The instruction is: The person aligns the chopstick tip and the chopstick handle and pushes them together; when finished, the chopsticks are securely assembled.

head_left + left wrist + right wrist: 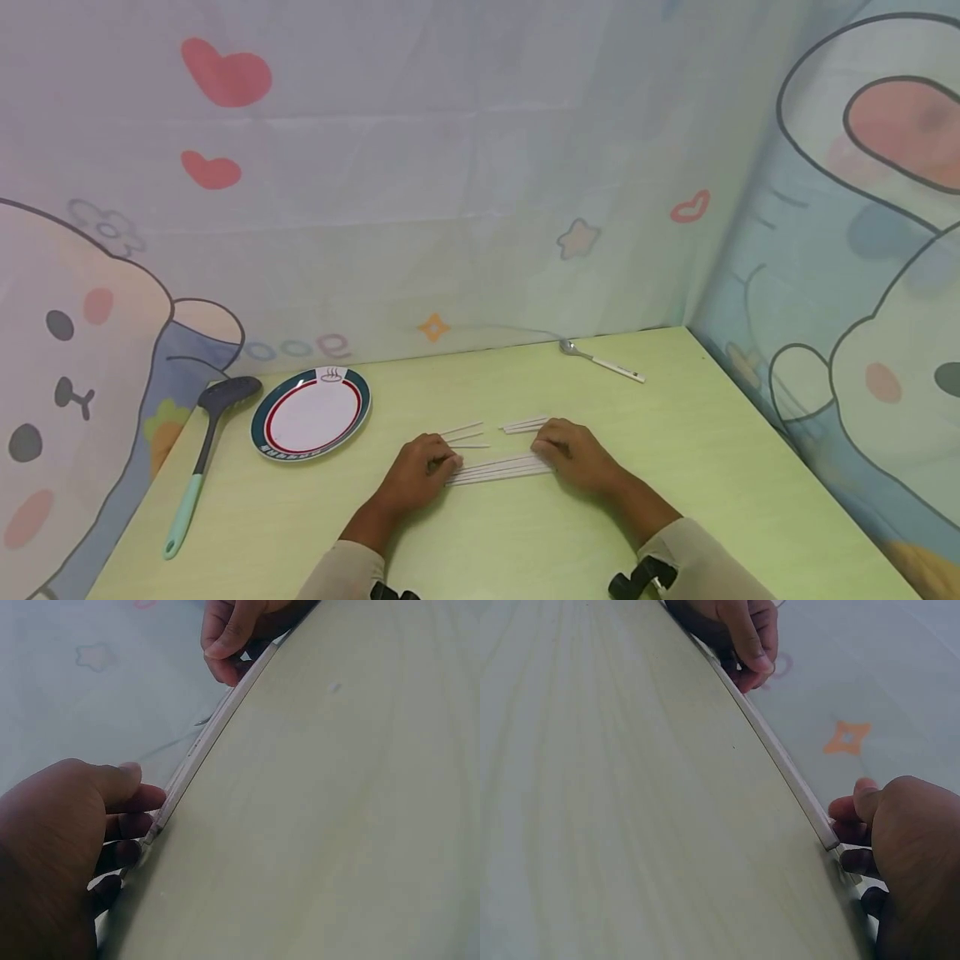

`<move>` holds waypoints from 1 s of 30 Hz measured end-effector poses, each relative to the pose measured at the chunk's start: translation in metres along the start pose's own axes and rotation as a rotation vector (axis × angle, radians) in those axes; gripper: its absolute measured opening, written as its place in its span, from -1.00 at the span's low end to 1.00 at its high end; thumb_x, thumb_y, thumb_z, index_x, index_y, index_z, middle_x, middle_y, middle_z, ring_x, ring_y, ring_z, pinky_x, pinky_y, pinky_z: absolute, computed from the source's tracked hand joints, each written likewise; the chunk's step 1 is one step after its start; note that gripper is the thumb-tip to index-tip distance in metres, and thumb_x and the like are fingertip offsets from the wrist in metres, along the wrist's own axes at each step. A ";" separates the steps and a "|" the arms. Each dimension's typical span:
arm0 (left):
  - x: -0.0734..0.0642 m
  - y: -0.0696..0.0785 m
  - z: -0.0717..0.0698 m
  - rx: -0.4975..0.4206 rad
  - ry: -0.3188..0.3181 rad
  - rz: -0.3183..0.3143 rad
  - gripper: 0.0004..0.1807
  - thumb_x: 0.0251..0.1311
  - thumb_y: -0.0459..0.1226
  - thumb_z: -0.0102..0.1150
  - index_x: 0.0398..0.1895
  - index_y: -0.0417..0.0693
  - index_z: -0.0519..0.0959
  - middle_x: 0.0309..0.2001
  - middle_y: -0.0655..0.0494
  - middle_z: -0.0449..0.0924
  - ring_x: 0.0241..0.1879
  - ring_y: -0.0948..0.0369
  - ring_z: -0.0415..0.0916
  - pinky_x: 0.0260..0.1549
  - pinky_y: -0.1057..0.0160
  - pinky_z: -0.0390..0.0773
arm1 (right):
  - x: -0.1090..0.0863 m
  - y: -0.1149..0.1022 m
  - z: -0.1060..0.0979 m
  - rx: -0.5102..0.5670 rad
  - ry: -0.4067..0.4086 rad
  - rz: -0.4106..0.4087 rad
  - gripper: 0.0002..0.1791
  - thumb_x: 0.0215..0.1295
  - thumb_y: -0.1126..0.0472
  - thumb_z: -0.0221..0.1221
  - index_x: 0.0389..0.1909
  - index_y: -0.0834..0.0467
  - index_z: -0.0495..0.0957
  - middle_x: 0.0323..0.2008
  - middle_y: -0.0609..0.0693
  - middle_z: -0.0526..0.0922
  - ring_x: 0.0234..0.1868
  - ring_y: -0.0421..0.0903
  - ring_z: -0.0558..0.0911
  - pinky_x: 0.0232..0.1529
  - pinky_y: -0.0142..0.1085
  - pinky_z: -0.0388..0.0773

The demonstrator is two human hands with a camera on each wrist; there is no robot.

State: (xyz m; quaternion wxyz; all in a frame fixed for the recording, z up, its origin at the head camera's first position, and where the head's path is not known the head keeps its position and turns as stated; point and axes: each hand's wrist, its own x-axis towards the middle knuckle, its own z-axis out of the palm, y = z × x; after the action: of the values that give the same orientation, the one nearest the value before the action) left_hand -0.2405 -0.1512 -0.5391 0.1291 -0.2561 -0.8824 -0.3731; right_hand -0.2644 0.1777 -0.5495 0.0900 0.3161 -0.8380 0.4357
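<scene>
Several thin white chopsticks (498, 471) lie side by side on the table between my two hands. My left hand (422, 473) has its fingers bent at their left end, thumb and fingertips pinching there. At the right end my right hand (577, 454) grips them the same way. Beyond the left hand a few more thin sticks (468, 435) fan out to the right; another small group of sticks (523, 425) shows past the right hand's fingers. In the left wrist view the near chopstick (202, 746) runs from one hand to the other.
A round plate (315, 412) with a dark green rim stands at the back left. Beside it lies a black ladle (206, 450) with a mint handle. A spoon (603, 362) with a white handle is near the back edge. Printed cloth (450, 167) hangs behind the table.
</scene>
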 end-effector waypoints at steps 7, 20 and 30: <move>0.006 0.000 0.003 0.049 0.184 0.021 -0.92 0.23 -0.43 0.52 -0.32 -0.06 0.84 -0.26 0.14 0.68 -0.14 0.12 0.54 -0.07 0.07 0.53 | 0.006 0.001 0.000 -0.018 0.076 -0.025 -0.89 0.56 0.35 0.28 -0.14 0.18 0.77 -0.15 -0.04 0.73 -0.17 -0.21 0.62 -0.12 -0.32 0.61; 0.019 -0.011 0.012 0.062 0.145 -0.017 -0.92 0.23 -0.34 0.54 -0.30 0.06 0.83 0.15 -0.08 0.58 0.28 -0.20 0.35 0.08 -0.29 0.24 | 0.025 0.008 0.006 -0.180 0.123 0.110 -0.91 0.43 0.35 0.40 -0.17 0.09 0.79 0.02 -0.02 0.69 0.11 -0.03 0.56 0.14 -0.06 0.61; 0.023 -0.010 0.015 0.058 0.074 -0.081 -0.89 0.23 -0.29 0.54 -0.37 0.17 0.82 0.24 -0.04 0.56 0.37 -0.21 0.27 0.19 -0.35 0.18 | 0.033 0.010 0.012 -0.158 0.085 0.137 -0.87 0.36 0.32 0.47 -0.28 0.00 0.78 0.02 -0.03 0.64 0.07 -0.07 0.46 0.14 -0.05 0.45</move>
State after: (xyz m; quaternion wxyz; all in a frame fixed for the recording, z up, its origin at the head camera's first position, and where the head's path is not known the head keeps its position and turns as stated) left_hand -0.2657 -0.1388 -0.5458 0.1537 -0.2021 -0.8971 -0.3615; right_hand -0.2945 0.1577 -0.5498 0.1200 0.2313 -0.8848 0.3864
